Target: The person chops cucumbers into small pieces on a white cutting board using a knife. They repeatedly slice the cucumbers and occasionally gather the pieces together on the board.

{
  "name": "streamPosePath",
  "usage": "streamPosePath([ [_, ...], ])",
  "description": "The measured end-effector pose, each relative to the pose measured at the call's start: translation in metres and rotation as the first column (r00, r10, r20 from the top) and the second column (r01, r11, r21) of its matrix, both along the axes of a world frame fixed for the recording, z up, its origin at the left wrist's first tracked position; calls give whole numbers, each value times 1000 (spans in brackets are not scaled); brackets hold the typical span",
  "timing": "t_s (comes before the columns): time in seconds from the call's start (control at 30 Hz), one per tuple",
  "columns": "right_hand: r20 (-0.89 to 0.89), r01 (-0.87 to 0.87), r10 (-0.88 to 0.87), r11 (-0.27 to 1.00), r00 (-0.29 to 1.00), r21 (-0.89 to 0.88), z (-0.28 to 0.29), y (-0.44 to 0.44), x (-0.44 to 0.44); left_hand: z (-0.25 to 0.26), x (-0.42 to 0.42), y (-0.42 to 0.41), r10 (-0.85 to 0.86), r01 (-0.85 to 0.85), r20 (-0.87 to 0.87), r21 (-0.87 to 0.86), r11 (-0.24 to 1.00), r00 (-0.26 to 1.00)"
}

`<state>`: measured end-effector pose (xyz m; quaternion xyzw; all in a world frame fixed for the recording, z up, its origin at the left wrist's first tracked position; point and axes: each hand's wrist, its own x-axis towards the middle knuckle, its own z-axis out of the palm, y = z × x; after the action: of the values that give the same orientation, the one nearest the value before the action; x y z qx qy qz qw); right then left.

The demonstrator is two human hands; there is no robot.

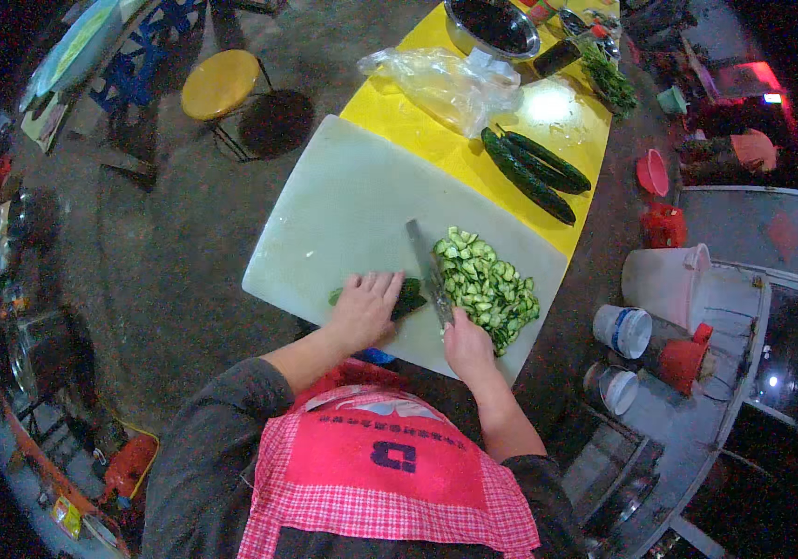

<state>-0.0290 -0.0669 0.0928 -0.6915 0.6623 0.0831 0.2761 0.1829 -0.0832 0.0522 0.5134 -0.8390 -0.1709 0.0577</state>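
My left hand (365, 307) lies over a dark green cucumber (409, 296) on the pale cutting board (343, 195), holding it down. Its fingers cover much of the cucumber, and a lighter green bit shows at the left. The handle of a kitchen knife (428, 269) is in my right hand (470, 345); the blade points away from me, between the cucumber and a heap of chopped cucumber (488, 290). That heap spreads over the board's right side. Beyond the board, whole cucumbers (528, 175) rest side by side on the yellow tabletop (413, 105).
A clear plastic bag (448, 80) lies past the board, near a metal bowl (493, 28) and leafy greens (605, 77). On the left stands a yellow-topped stool (221, 84). White buckets (664, 286) and a red basin (652, 172) are off to the right.
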Motion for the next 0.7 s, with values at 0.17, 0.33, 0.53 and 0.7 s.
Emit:
streamPosePath([
  [0.17,3,58,-58,998,998,33,12,1,-2,14,-8,-5,67,-76,-152,-54,996,986],
  [0.33,72,-9,9,1000,997,2,-1,8,-5,7,5,-10,-117,68,-364,-144,987,924],
  [0.53,-5,-69,70,994,998,84,-1,7,-1,3,1,-15,-116,85,-433,-89,992,894],
  [0.7,93,-28,24,999,995,46,-1,9,-4,-3,2,-11,-144,98,-405,-132,986,903],
])
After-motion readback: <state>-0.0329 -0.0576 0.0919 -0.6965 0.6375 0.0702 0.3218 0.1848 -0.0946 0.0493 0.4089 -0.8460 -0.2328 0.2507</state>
